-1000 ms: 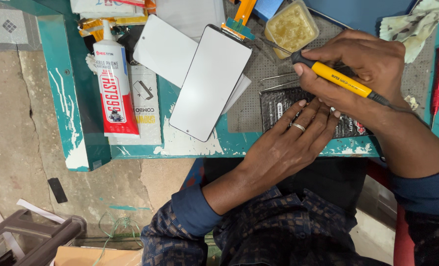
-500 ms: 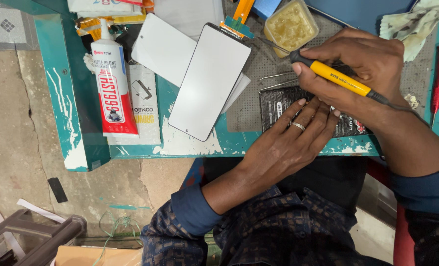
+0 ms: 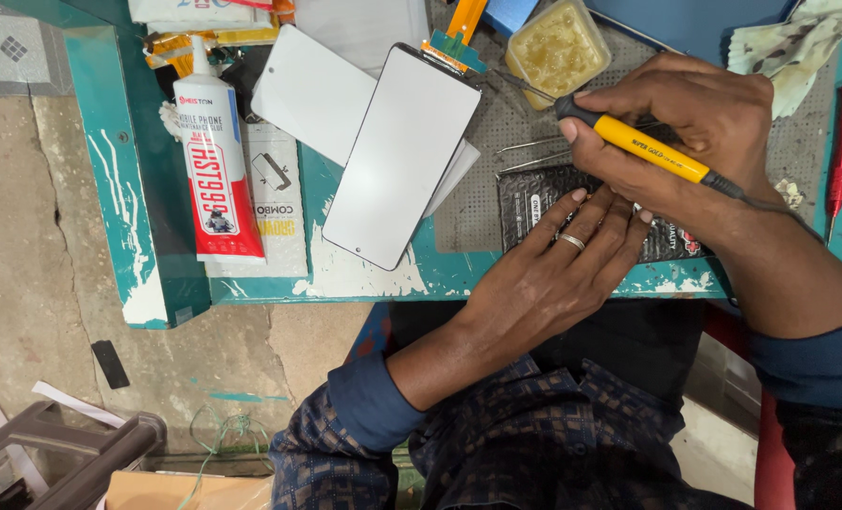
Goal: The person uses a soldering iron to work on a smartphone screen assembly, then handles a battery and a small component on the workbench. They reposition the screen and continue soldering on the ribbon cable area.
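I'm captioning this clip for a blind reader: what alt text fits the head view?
A person's right hand holds a yellow-handled soldering iron over a grey mat while the left hand rests on a dark phone part. A white screen panel and glue tube lie nearby on the teal table.

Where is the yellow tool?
The yellow tool is in the right hand, upper right of the head view, above the left hand, near the yellow tub.

Left hand (image 3: 558, 274) flat, palm down, fingers spread; right hand (image 3: 690, 123) curled in pen-style grip.
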